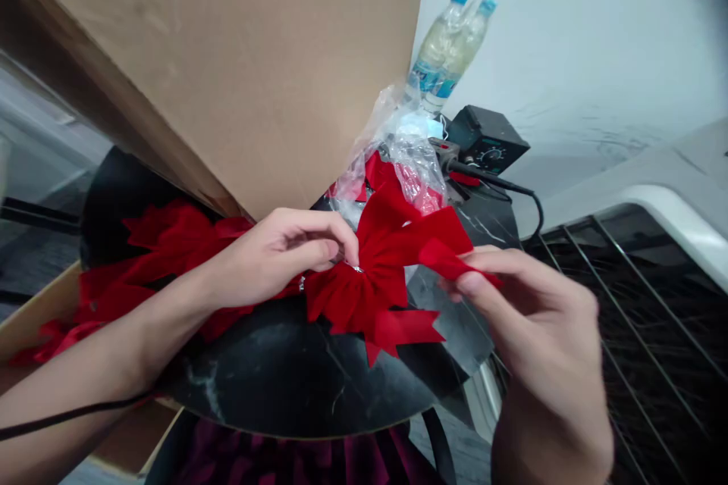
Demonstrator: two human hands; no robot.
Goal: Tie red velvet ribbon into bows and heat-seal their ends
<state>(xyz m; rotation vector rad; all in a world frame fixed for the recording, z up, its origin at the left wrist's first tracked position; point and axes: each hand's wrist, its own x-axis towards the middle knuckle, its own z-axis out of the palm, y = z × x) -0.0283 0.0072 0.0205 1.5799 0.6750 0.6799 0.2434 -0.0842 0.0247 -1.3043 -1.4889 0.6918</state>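
Note:
A red velvet bow (381, 273) lies over the black marbled table, with pleated loops and notched tails. My left hand (290, 250) has its fingers curled at the middle of the bow, pinching near a small silvery spot. What exactly its fingertips grip is partly hidden. My right hand (528, 311) pinches a ribbon end of the same bow between thumb and fingers, on the right side. More red bows (176, 242) are heaped beneath and beyond my left forearm.
A large cardboard box (255, 53) stands behind the table (273, 379). Clear plastic bags (398, 136) with red pieces, two bottles (449, 45) and a black box with a dial (489, 140) and cable are at the back. A dark wire rack (637, 303) stands right.

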